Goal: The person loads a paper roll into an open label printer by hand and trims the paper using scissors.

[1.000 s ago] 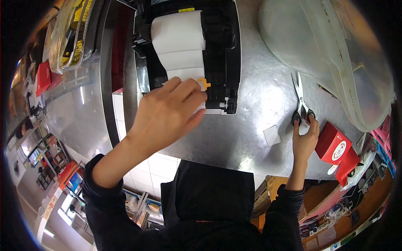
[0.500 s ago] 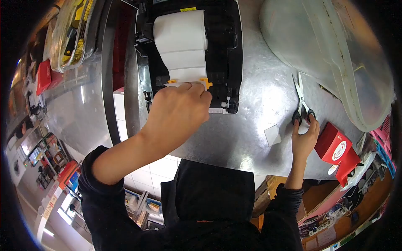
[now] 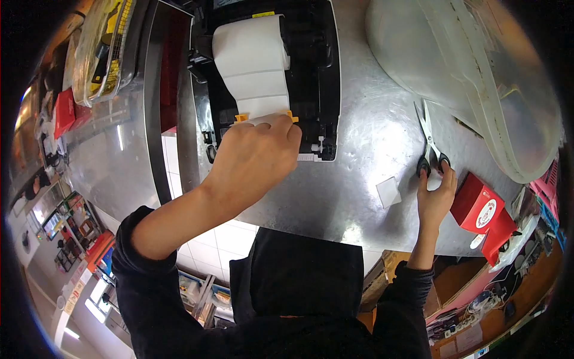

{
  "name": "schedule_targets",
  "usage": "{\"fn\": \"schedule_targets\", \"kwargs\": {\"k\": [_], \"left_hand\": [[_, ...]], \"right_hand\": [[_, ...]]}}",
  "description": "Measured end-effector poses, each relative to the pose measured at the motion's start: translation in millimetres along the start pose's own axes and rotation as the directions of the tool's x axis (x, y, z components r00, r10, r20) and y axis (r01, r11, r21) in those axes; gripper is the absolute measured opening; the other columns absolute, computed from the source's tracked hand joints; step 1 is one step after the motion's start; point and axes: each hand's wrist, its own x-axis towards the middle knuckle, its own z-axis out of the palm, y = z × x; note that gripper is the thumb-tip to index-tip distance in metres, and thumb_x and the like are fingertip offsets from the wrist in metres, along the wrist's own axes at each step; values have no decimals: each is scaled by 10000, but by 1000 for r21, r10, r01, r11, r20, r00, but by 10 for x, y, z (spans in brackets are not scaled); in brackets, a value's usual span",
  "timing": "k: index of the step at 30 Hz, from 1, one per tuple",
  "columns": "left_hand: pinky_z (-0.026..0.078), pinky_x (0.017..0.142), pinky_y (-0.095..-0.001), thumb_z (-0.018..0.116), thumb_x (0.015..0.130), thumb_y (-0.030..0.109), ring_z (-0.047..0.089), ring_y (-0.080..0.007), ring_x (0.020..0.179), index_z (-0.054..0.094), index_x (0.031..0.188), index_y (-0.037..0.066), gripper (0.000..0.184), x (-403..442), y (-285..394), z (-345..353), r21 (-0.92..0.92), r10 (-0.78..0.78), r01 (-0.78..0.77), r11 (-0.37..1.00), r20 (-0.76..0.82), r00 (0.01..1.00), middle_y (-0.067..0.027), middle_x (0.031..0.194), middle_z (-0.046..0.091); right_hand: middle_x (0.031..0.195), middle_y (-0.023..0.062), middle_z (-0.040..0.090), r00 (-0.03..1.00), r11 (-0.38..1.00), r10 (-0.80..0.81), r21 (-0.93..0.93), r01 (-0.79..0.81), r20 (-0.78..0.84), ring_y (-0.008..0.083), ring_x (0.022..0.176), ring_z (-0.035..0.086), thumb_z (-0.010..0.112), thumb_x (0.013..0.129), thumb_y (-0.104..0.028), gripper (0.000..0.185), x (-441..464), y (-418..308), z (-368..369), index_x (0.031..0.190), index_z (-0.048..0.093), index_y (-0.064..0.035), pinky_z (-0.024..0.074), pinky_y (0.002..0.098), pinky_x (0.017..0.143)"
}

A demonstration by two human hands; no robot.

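An opened black label printer (image 3: pixel 327 90) holds a roll of white labels (image 3: pixel 251 45), and its strip runs down between two yellow guides (image 3: pixel 241 118). My left hand (image 3: pixel 258 149) is closed over the strip's near end at the printer's front; the fingertips and the very end are hidden beneath it. On the right, scissors (image 3: pixel 429 137) with black handles point away from me, blades slightly apart. My right hand (image 3: pixel 436 194) has its thumb and a finger at the handle loops. Left of that hand, a small white square piece (image 3: pixel 389 192) lies on the metal table (image 3: pixel 365 137).
A big translucent plastic container (image 3: pixel 430 48) leans in at the back right. A red box (image 3: pixel 475 203) with a round white label sits right of my right hand. Across a gap on the left, a clear tub (image 3: pixel 107 54) of tools stands on another metal surface.
The printer appears slightly farther left in view, and the camera has shifted a little. Both hands keep their grips, and the scissors stay beside the right hand.
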Motion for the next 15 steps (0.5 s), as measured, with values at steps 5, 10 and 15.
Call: {"fn": "schedule_targets", "kwargs": {"k": [5, 10, 15], "left_hand": [[498, 492, -271, 675, 680, 56, 622, -195, 562, 562, 769, -4, 155, -59, 5, 43, -65, -132, 129, 990, -53, 990, -86, 757, 579], [497, 523, -263, 682, 708, 35, 625, -184, 573, 582, 804, 12, 140, -126, -218, -45, -285, -255, 244, 927, -2, 967, -73, 808, 607], [502, 561, -254, 674, 765, 47, 639, -170, 606, 634, 853, 33, 98, -159, -164, -148, -438, -185, 163, 884, -9, 983, -51, 863, 638]], "right_hand": [[967, 139, 604, 1000, 1000, 9, 8, -9, 5, 298, 932, 574, 716, 752, -160, 441, 7, 3, -15, 1122, 550, 14, 448, 379, 825], [971, 140, 607, 1000, 1000, 17, 17, -17, 2, 297, 926, 577, 717, 752, -158, 435, 14, -27, -28, 1116, 553, 14, 450, 378, 823], [966, 134, 609, 1000, 1000, -3, 9, 3, -11, 291, 919, 572, 717, 752, -152, 435, 4, -12, -16, 1113, 551, 24, 442, 380, 820]]}}
